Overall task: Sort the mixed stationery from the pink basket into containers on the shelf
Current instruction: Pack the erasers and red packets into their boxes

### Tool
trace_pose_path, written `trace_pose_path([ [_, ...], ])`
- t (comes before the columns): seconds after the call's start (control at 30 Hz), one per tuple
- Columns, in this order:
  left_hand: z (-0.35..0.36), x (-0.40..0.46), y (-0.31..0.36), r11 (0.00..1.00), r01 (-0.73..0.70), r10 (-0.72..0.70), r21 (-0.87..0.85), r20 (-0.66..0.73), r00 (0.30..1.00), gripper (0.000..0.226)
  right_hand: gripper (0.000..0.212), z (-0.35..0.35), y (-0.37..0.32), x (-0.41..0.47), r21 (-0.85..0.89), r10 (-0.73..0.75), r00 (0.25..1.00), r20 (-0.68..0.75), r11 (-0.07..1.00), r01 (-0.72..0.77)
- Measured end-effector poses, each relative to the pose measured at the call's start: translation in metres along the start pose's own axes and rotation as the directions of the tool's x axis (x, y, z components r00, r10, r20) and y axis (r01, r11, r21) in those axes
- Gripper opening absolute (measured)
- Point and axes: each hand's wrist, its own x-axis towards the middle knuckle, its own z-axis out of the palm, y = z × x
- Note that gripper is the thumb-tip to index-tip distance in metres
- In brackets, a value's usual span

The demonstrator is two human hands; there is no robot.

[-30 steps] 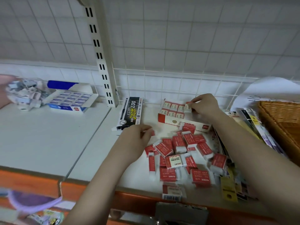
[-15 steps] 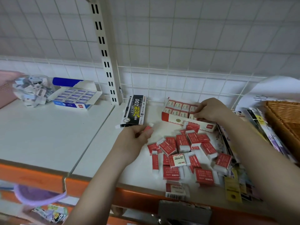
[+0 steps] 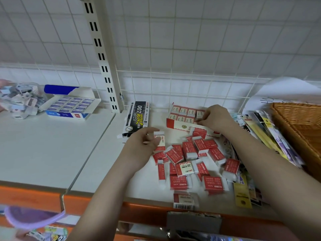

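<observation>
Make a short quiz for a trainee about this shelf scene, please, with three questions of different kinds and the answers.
1. True or false: the left hand holds one eraser.
2. Where is the right hand? A) in the wicker basket B) at the red eraser box C) on the black pen box
3. Fill in: the loose red erasers lie on the white ____.

Key: 1 true; 2 B; 3 shelf.

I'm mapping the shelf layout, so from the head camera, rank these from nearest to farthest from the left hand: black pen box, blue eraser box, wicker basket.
1. Black pen box, just behind the left hand.
2. Blue eraser box, on the next shelf section, to the left.
3. Wicker basket, far right edge.
</observation>
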Motion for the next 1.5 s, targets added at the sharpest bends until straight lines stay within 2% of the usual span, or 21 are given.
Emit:
trace_pose_path([
  [0.13, -0.001, 0.008, 0.006, 0.998, -0.022, 0.025, -0.057, 0.064, 0.998, 0.025, 0.012, -0.009, 0.0, -0.032, 0.037, -0.061, 0.991, -0.117, 0.997, 0.066],
  [0.2, 0.0, 0.012, 0.013, 0.998, -0.04, 0.045, -0.051, 0.101, 0.994, 0.028, 0.01, -0.019, 0.002, -0.054, 0.047, -0.065, 0.989, -0.129, 0.996, 0.071],
  [0.27, 0.002, 0.018, 0.019, 0.998, -0.035, 0.043, -0.056, 0.152, 0.987, 0.037, 0.013, -0.03, 0.004, -0.078, 0.006, -0.023, 0.999, -0.034, 1.0, 0.023],
  [0.37, 0.005, 0.03, 0.024, 1.0, -0.01, 0.016, -0.027, 0.23, 0.973, 0.051, 0.022, -0.033, 0.005, -0.106, -0.118, 0.026, 0.978, 0.206, 0.993, -0.002],
  [0.43, 0.007, 0.038, 0.029, 0.999, -0.029, 0.022, 0.023, 0.277, 0.961, 0.048, 0.027, -0.028, 0.005, -0.116, -0.104, 0.004, 0.964, 0.268, 0.994, 0.025],
  [0.57, 0.015, 0.048, 0.045, 0.992, -0.093, 0.061, 0.08, 0.332, 0.941, 0.031, 0.037, -0.02, 0.006, -0.123, -0.041, -0.017, 0.983, 0.184, 0.999, 0.025],
  [0.67, 0.024, 0.056, 0.052, 0.99, -0.119, 0.093, 0.073, 0.292, 0.952, 0.022, 0.041, -0.016, 0.008, -0.125, 0.022, 0.002, 0.985, 0.17, 1.0, -0.006],
  [0.77, 0.037, 0.067, 0.052, 0.939, -0.236, 0.187, 0.25, 0.205, 0.961, 0.03, 0.045, -0.009, 0.01, -0.125, -0.017, 0.02, 0.985, 0.174, 1.0, -0.018],
  [0.9, 0.061, 0.086, 0.048, 0.916, -0.281, 0.245, 0.286, 0.158, 0.957, 0.035, 0.045, -0.002, 0.014, -0.126, -0.072, 0.054, 0.994, 0.092, 0.996, -0.047],
  [1.03, 0.08, 0.098, 0.049, 0.901, -0.352, 0.314, 0.254, 0.178, 0.932, 0.024, 0.05, -0.012, 0.021, -0.138, 0.172, 0.03, 0.996, -0.086, 0.985, -0.014],
  [1.1, 0.087, 0.102, 0.047, 0.867, -0.381, 0.324, 0.322, 0.217, 0.921, 0.024, 0.047, -0.017, 0.027, -0.145, 0.242, 0.019, 0.988, -0.152, 0.97, 0.018],
  [1.23, 0.094, 0.109, 0.046, 0.778, -0.361, 0.271, 0.514, 0.244, 0.931, 0.036, 0.015, -0.019, 0.042, -0.154, 0.422, 0.076, 0.941, -0.33, 0.903, 0.076],
  [1.27, 0.094, 0.11, 0.047, 0.733, -0.382, 0.273, 0.562, 0.271, 0.923, 0.034, 0.014, -0.019, 0.045, -0.156, 0.456, 0.106, 0.928, -0.358, 0.887, 0.075],
  [1.37, 0.098, 0.11, 0.05, 0.622, -0.443, 0.285, 0.646, 0.34, 0.896, 0.028, 0.015, -0.019, 0.049, -0.159, 0.373, 0.074, 0.93, -0.359, 0.925, 0.071],
  [1.43, 0.099, 0.111, 0.049, 0.625, -0.434, 0.292, 0.649, 0.322, 0.901, 0.029, 0.012, -0.018, 0.047, -0.16, 0.281, -0.002, 0.956, -0.294, 0.956, 0.089],
  [1.5, 0.099, 0.113, 0.05, 0.622, -0.423, 0.281, 0.659, 0.317, 0.906, 0.031, 0.023, -0.018, 0.043, -0.16, 0.166, -0.094, 0.98, -0.174, 0.978, 0.123],
])
